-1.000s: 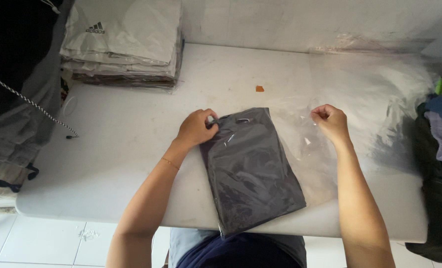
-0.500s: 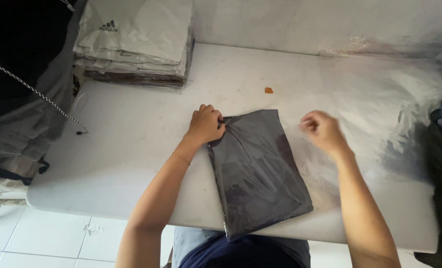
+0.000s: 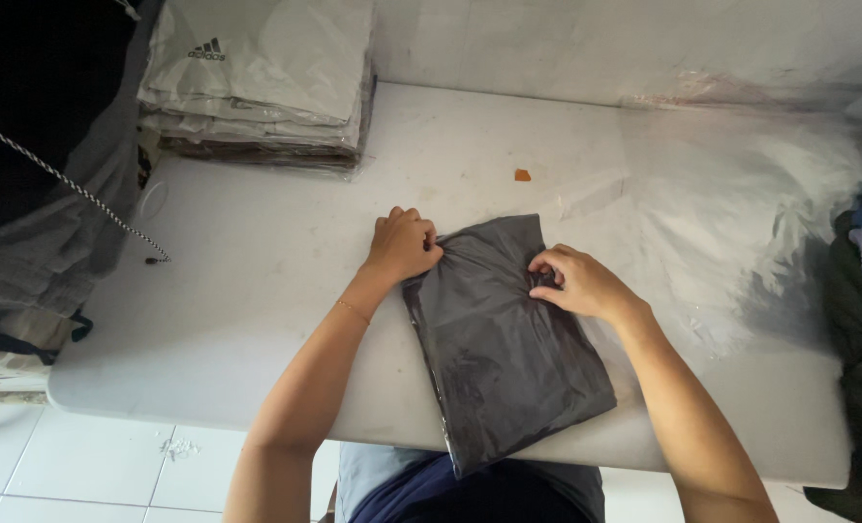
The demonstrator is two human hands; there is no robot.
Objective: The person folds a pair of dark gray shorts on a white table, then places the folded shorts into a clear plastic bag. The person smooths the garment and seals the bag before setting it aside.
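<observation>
A white table (image 3: 257,291) fills most of the view, scuffed and lightly stained. At about 2 o'clock, loose clear plastic sheeting (image 3: 751,203) lies spread over its far right part. At 11 o'clock sits a stack of folded garments in clear bags (image 3: 257,87), well apart from the hands. Near the table's front edge, at about 6 o'clock, lies a dark grey folded garment in a clear bag (image 3: 508,358), tilted so its near end hangs slightly over the edge. The left hand (image 3: 404,245) rests at the bag's upper left corner, fingers curled together and clamped on the plastic there. The right hand (image 3: 581,284) sits on the bag's upper right part, fingers pinched together on bunched plastic. At 12 o'clock from the bag, a small orange scrap (image 3: 522,175) lies alone on the table.
</observation>
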